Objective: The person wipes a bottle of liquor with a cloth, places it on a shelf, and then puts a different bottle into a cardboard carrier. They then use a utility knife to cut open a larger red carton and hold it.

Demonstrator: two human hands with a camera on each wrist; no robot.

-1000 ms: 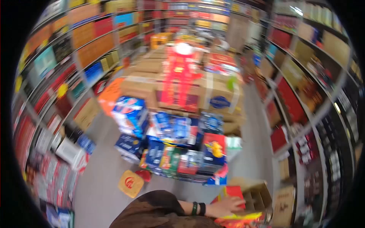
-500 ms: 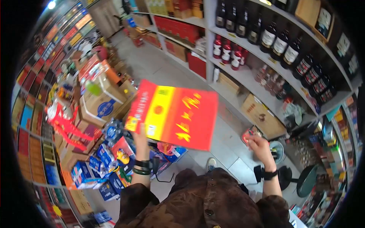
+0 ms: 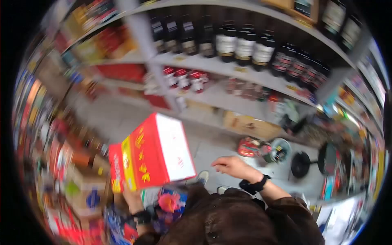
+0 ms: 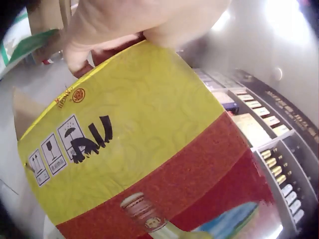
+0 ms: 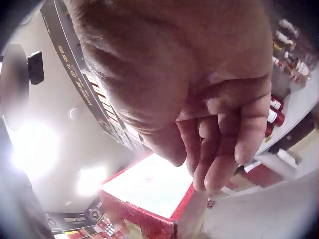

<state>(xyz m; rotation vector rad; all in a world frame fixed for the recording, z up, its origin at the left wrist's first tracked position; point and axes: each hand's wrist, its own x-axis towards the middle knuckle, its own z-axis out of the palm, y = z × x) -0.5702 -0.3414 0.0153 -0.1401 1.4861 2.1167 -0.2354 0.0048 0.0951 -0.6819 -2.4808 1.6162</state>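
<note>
A red and yellow carton [image 3: 143, 157] with a white end face is held up in front of the body at left in the head view. My left hand [image 3: 131, 199] grips its lower left edge; in the left wrist view the fingers of the left hand [image 4: 142, 25] curl over the carton's yellow edge [image 4: 124, 94]. My right hand [image 3: 233, 166] hangs in the air to the right of the carton, apart from it. The right wrist view shows the right hand [image 5: 199, 99] with loosely bent fingers holding nothing, the carton's white face [image 5: 154, 184] beyond them.
Shelves [image 3: 196, 61] with dark wine bottles [image 3: 245, 45] and red-capped bottles [image 3: 183, 79] run across the far side. On the floor stand a bucket [image 3: 278, 152], a red container [image 3: 248, 147] and a dark round stool [image 3: 300, 164]. Stacked cartons [image 3: 83, 192] are at lower left.
The view has swung right toward the shelves. The carton, lifted from beside the stacked goods, has turned so its white end shows. The right hand has moved left, closer to the carton.
</note>
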